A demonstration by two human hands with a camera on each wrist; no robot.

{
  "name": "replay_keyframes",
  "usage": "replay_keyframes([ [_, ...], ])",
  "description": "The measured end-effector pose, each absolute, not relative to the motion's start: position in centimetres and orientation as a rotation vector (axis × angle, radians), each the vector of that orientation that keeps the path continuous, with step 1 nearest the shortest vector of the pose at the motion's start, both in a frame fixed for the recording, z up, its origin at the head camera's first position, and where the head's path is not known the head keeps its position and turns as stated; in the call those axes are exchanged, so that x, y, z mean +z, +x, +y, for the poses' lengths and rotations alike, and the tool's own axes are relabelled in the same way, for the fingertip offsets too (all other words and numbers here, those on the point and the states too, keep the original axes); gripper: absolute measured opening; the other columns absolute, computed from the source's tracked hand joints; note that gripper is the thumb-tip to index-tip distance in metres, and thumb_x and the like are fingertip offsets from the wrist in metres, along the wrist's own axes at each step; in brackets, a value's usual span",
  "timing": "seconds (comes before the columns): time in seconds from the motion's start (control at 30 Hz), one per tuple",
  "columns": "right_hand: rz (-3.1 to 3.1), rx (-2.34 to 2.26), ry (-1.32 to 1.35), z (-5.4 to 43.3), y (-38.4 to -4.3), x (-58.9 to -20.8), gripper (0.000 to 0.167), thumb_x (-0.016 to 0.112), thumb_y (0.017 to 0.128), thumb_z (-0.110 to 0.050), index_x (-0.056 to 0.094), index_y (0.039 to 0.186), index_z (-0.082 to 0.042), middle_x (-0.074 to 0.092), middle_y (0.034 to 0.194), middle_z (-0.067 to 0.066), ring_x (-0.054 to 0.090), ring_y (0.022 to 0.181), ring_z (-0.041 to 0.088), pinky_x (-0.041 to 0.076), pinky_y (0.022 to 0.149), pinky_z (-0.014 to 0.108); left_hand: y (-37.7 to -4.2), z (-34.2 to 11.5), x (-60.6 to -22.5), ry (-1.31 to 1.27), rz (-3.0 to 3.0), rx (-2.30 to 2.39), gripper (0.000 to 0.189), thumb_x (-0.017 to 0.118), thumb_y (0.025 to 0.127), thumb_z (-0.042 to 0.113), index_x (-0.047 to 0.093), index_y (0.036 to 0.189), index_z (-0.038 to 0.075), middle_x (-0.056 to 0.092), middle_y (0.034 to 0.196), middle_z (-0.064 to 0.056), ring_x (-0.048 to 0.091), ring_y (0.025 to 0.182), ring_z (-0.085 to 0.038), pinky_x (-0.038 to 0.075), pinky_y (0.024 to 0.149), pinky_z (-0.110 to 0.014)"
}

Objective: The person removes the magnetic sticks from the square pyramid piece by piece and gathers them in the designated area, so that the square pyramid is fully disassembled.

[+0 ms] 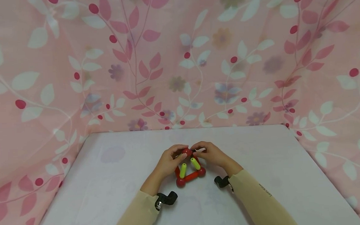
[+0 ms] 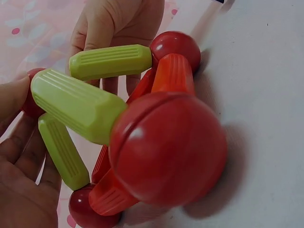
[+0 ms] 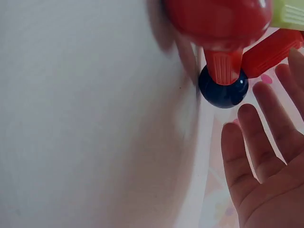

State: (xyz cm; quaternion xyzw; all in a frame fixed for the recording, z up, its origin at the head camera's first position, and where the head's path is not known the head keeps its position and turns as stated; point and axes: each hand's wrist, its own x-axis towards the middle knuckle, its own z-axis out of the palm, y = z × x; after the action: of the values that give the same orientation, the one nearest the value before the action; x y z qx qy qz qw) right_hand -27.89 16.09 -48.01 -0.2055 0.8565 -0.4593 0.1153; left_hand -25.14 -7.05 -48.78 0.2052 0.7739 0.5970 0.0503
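Note:
My left hand (image 1: 168, 162) holds a red ball (image 1: 186, 152) at the top of a ball-and-stick toy frame. In the left wrist view, its thumb presses that ball (image 2: 32, 95). Green sticks (image 2: 78, 107) lean up from red balls (image 2: 171, 149) toward it. My right hand (image 1: 212, 153) is at the frame's far right side, thumb and index finger close together by the top ball; what lies between them cannot be told. Its other fingers (image 3: 259, 142) look straight and spread in the right wrist view, beside a dark blue ball (image 3: 223, 90).
Red sticks (image 1: 192, 176) join the lower balls of the frame, which stands on the white table (image 1: 134, 161). A pink flowered cloth (image 1: 165, 59) hangs behind the table and at both sides. Each wrist wears a black camera mount (image 1: 168, 198).

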Motion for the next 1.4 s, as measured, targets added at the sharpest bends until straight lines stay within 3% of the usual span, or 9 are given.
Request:
replay_keyframes([
  [0.23, 2.454, -1.339, -0.641, 16.03, -27.72, -48.09, 0.027, 0.068, 0.097, -0.017, 0.069, 0.123, -0.013, 0.067, 0.124, 0.003, 0.056, 0.121, 0.027, 0.044, 0.104, 0.05, -25.3, -7.15, -48.91, 0.616, 2.333, 1.795, 0.037, 0.065, 0.097, 0.013, 0.061, 0.133, 0.004, 0.063, 0.13, -0.01, 0.061, 0.116, -0.027, 0.047, 0.103, -0.042],
  [0.43, 2.445, -1.33, -0.65, 15.82, -27.66, -48.28, 0.026, 0.068, 0.097, -0.019, 0.07, 0.122, -0.011, 0.068, 0.12, 0.002, 0.059, 0.114, 0.025, 0.047, 0.1, 0.049, -25.28, -7.32, -48.85, 0.634, 2.319, 1.775, 0.036, 0.061, 0.099, 0.007, 0.059, 0.135, 0.001, 0.061, 0.132, -0.016, 0.059, 0.12, -0.032, 0.047, 0.103, -0.044],
  [0.63, 2.503, -1.276, -0.665, 15.65, -27.51, -48.38, 0.023, 0.071, 0.095, -0.02, 0.072, 0.117, -0.013, 0.069, 0.112, -0.003, 0.059, 0.107, 0.02, 0.048, 0.099, 0.046, -25.13, -7.46, -48.81, 0.627, 2.297, 1.796, 0.036, 0.061, 0.1, 0.013, 0.061, 0.135, 0.009, 0.062, 0.133, -0.011, 0.059, 0.121, -0.028, 0.048, 0.102, -0.037],
  [0.9, 2.502, -1.282, -0.71, 15.66, -27.45, -48.41, 0.021, 0.072, 0.094, -0.018, 0.072, 0.114, -0.013, 0.068, 0.108, -0.003, 0.059, 0.103, 0.019, 0.049, 0.096, 0.044, -25.01, -7.18, -48.52, 0.652, 2.319, 1.815, 0.04, 0.072, 0.094, 0.022, 0.064, 0.131, 0.01, 0.062, 0.131, -0.007, 0.058, 0.12, -0.028, 0.046, 0.104, -0.047],
  [1.03, 2.473, -1.294, -0.695, 15.55, -27.44, -48.38, 0.025, 0.071, 0.094, -0.019, 0.072, 0.118, -0.013, 0.069, 0.114, -0.001, 0.06, 0.108, 0.022, 0.05, 0.097, 0.045, -24.83, -7.14, -48.43, 0.619, 2.399, 1.746, 0.044, 0.074, 0.092, 0.03, 0.063, 0.134, 0.02, 0.06, 0.134, -0.001, 0.056, 0.119, -0.024, 0.047, 0.102, -0.048],
  [1.4, 2.545, -1.221, -0.732, 15.8, -27.75, -48.39, 0.024, 0.075, 0.09, -0.018, 0.075, 0.114, -0.014, 0.073, 0.109, -0.003, 0.064, 0.104, 0.019, 0.052, 0.097, 0.043, -24.74, -6.76, -48.79, 0.641, 2.466, 1.711, 0.041, 0.066, 0.097, 0.031, 0.062, 0.135, 0.017, 0.061, 0.134, -0.001, 0.057, 0.12, -0.021, 0.048, 0.102, -0.044],
])
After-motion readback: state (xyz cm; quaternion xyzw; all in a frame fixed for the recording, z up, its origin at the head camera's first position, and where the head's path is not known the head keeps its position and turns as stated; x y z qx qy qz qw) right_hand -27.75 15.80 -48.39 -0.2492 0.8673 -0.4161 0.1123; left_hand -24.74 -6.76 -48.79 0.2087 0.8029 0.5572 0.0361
